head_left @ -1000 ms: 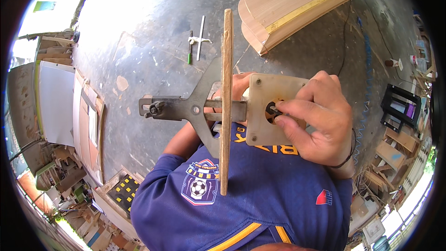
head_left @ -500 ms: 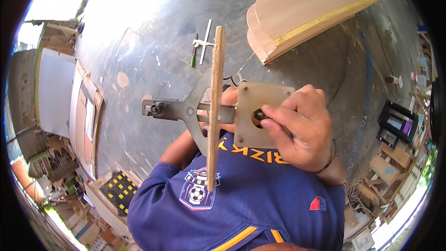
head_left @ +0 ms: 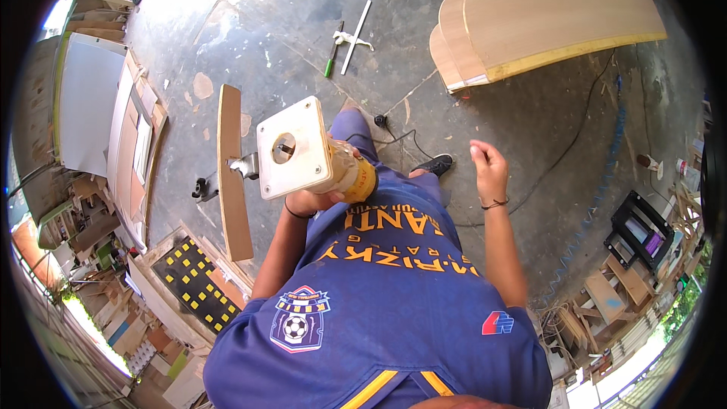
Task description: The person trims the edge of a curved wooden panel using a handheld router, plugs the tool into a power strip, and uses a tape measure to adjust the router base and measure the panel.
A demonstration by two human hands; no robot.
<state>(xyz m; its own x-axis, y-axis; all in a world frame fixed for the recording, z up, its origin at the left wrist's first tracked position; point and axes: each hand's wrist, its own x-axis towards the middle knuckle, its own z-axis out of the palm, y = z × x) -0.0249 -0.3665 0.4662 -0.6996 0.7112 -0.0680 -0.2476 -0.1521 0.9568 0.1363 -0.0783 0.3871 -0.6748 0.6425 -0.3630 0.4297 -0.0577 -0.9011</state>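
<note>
My left hand (head_left: 312,201) is closed around the yellow body of a trim router (head_left: 356,176), held on its side in front of my torso. Its square whitish base plate (head_left: 299,155) faces up and left, and a dark collet or bit shows in the round hole. A metal bracket (head_left: 246,166) joins the plate to a long wooden fence strip (head_left: 235,174), which stands across the router's left side. My right hand (head_left: 491,170) is raised apart from the router, fingers loosely curled, with nothing visible in it.
A curved plywood piece with yellow edging (head_left: 560,23) lies on the concrete floor at far right. A green-tipped pen (head_left: 329,67) and white strip (head_left: 356,38) lie ahead. Dark cable (head_left: 556,155) crosses the floor. Wood panels (head_left: 136,151) lean left; a black frame (head_left: 640,231) sits right.
My right hand has let go of the base plate's centre hole and moved away to the right. The router has turned and shifted left and down, its fence moving left with it.
</note>
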